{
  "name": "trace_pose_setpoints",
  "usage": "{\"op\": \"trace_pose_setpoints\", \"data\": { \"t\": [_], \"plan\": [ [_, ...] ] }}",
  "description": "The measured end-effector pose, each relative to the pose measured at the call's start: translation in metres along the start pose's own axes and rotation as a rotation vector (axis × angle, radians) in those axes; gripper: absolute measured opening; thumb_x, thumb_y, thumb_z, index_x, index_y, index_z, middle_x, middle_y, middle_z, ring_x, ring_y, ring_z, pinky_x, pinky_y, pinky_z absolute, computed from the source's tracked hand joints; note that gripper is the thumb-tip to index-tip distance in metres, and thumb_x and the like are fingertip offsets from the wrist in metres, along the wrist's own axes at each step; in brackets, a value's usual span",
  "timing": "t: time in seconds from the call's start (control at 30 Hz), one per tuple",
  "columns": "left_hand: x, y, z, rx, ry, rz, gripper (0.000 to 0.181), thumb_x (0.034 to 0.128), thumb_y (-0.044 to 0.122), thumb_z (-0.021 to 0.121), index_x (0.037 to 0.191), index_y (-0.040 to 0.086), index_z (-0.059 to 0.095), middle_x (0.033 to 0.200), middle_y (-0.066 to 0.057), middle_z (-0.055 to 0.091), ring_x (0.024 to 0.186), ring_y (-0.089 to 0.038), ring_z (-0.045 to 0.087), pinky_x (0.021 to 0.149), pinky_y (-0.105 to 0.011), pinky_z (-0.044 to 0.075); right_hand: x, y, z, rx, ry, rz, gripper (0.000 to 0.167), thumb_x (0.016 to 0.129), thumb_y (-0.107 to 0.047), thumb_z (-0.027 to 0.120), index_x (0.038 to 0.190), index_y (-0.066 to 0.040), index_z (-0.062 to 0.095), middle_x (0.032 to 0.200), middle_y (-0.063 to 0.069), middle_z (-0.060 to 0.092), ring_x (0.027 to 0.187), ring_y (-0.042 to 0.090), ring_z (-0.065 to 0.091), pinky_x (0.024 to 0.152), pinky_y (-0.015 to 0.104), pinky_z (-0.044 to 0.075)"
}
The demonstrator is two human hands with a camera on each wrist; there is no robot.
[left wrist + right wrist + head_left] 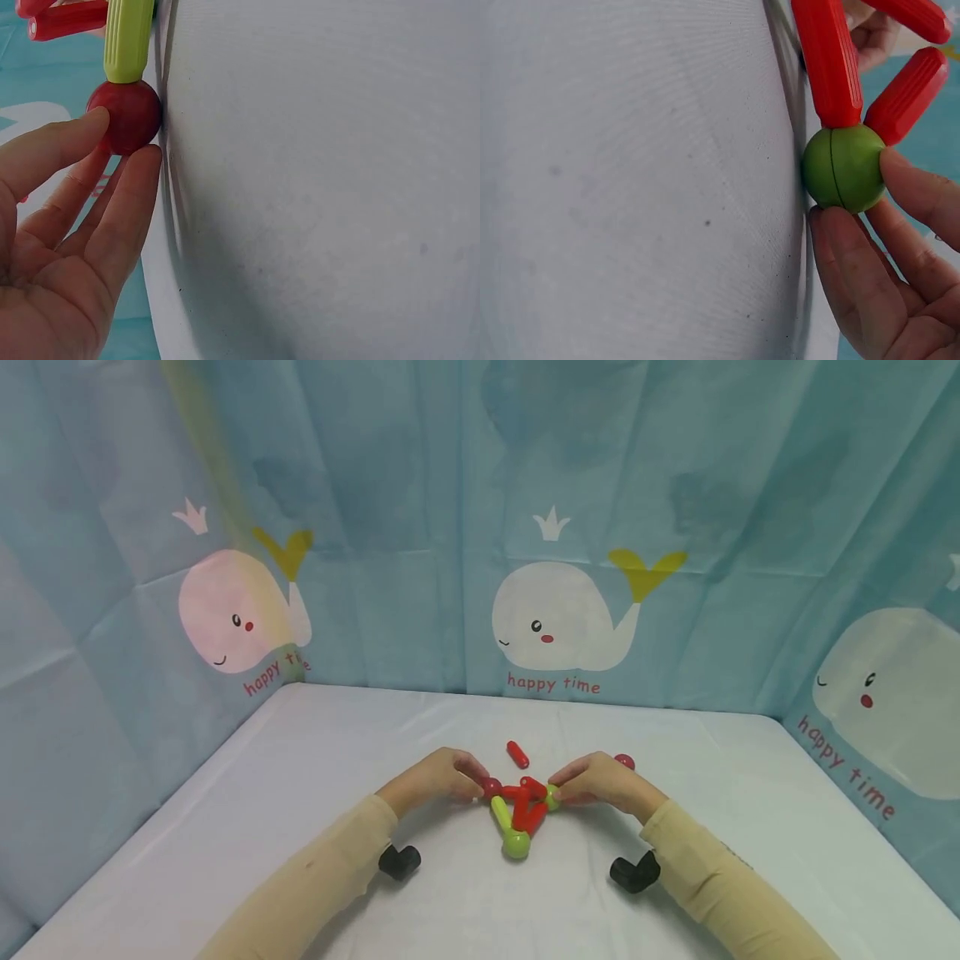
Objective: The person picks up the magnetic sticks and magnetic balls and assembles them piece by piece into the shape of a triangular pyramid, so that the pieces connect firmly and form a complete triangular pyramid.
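My left hand (450, 774) pinches a dark red ball (127, 120) between thumb and fingertips; a ribbed yellow-green stick (127, 41) joins it in the left wrist view. On the other side, my right hand (600, 779) holds a green ball (844, 169) by its thumb and fingertips. Two red sticks, one of them long (829, 60) and one shorter in view (906, 96), stick out of this ball. Closest to me, another green ball (516, 844) lies where the yellow-green stick and red sticks meet. More red sticks (533, 787) lie between the hands; their far joints are hard to make out.
A loose red stick (517, 754) lies beyond the hands. Past my right hand is another dark red ball (624, 762), partly hidden. A white cloth covers the table (300, 777), with a blue whale-print curtain (390, 527) behind and at the sides.
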State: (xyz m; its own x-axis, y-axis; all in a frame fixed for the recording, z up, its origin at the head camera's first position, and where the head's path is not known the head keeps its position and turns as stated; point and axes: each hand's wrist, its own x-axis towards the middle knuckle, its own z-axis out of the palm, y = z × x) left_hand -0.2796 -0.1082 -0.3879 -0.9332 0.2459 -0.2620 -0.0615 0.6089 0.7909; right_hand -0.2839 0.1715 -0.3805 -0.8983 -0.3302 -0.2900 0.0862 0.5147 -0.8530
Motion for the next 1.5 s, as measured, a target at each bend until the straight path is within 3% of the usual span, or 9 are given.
{"op": "trace_pose_setpoints", "data": {
  "t": [0.23,0.43,0.6,0.8,0.97,1.13,1.23,1.37,1.5],
  "plan": [
    [0.005,0.007,-0.007,-0.027,0.039,-0.045,0.018,0.0864,0.021,0.077,0.102,0.012,0.074,0.099,-0.003,0.073,0.085,-0.015,0.068,0.085,-0.030,0.058,-0.001,-0.002,0.002,0.047,0.017,-0.004,0.027,0.087,-0.012,0.073,0.111,0.000,0.074,0.104,0.008,0.076,0.087,0.013,0.071,0.084,0.031,0.059],
    [0.033,0.018,-0.003,-0.154,0.177,-0.100,0.033,0.0883,0.025,0.075,0.114,0.005,0.069,0.108,-0.009,0.072,0.093,-0.017,0.071,0.096,-0.034,0.055,-0.003,-0.003,0.005,0.043,0.061,0.008,0.026,0.087,-0.012,0.074,0.110,0.000,0.074,0.104,0.010,0.075,0.087,0.015,0.071,0.083,0.032,0.060],
    [0.055,0.024,0.008,-0.194,0.222,-0.187,0.038,0.0854,0.027,0.078,0.113,0.003,0.068,0.107,-0.010,0.071,0.090,-0.016,0.071,0.094,-0.031,0.056,-0.004,-0.003,0.008,0.039,0.089,0.019,0.025,0.087,-0.012,0.074,0.109,0.000,0.074,0.102,0.009,0.076,0.086,0.015,0.071,0.084,0.033,0.060],
    [0.067,0.034,0.015,-0.139,0.270,-0.271,0.052,0.0830,0.034,0.080,0.118,-0.001,0.063,0.086,-0.008,0.071,0.072,-0.015,0.070,0.075,-0.022,0.055,-0.006,-0.006,0.015,0.024,0.143,0.037,0.024,0.087,-0.014,0.075,0.107,-0.002,0.075,0.100,0.007,0.076,0.085,0.014,0.071,0.083,0.033,0.060],
    [0.071,0.046,0.024,-0.088,0.264,-0.253,0.053,0.0830,0.036,0.080,0.115,-0.002,0.061,0.072,-0.006,0.067,0.064,-0.014,0.067,0.062,-0.017,0.046,-0.007,-0.004,0.016,0.019,0.173,0.053,0.025,0.085,-0.015,0.077,0.106,-0.002,0.075,0.098,0.007,0.077,0.083,0.013,0.071,0.083,0.033,0.060],
    [0.074,0.053,0.031,-0.023,0.273,-0.228,0.040,0.0830,0.030,0.080,0.104,-0.001,0.066,0.072,-0.006,0.065,0.060,-0.014,0.061,0.055,-0.015,0.042,-0.005,-0.004,0.017,0.010,0.176,0.057,0.025,0.084,-0.015,0.078,0.105,-0.003,0.076,0.097,0.006,0.077,0.082,0.013,0.071,0.083,0.032,0.059],
    [0.073,0.056,0.032,0.038,0.257,-0.236,0.038,0.0822,0.027,0.081,0.103,-0.001,0.067,0.077,-0.006,0.063,0.066,-0.015,0.058,0.061,-0.018,0.047,-0.004,-0.004,0.018,0.016,0.178,0.066,0.024,0.084,-0.015,0.078,0.105,-0.003,0.076,0.097,0.006,0.077,0.081,0.012,0.071,0.083,0.032,0.060],
    [0.069,0.058,0.028,0.125,0.230,-0.244,0.044,0.0805,0.025,0.082,0.111,-0.001,0.064,0.087,-0.007,0.061,0.081,-0.018,0.057,0.079,-0.026,0.053,-0.003,-0.004,0.017,0.019,0.177,0.072,0.025,0.085,-0.015,0.078,0.106,-0.004,0.076,0.098,0.006,0.077,0.082,0.013,0.071,0.083,0.032,0.060],
    [0.064,0.057,0.019,0.209,0.185,-0.233,0.042,0.0802,0.025,0.082,0.108,-0.001,0.064,0.085,-0.007,0.061,0.081,-0.018,0.057,0.076,-0.025,0.052,-0.001,-0.006,0.016,0.015,0.178,0.072,0.025,0.085,-0.016,0.078,0.107,-0.004,0.076,0.099,0.006,0.077,0.084,0.014,0.071,0.084,0.033,0.060]
  ]
}}
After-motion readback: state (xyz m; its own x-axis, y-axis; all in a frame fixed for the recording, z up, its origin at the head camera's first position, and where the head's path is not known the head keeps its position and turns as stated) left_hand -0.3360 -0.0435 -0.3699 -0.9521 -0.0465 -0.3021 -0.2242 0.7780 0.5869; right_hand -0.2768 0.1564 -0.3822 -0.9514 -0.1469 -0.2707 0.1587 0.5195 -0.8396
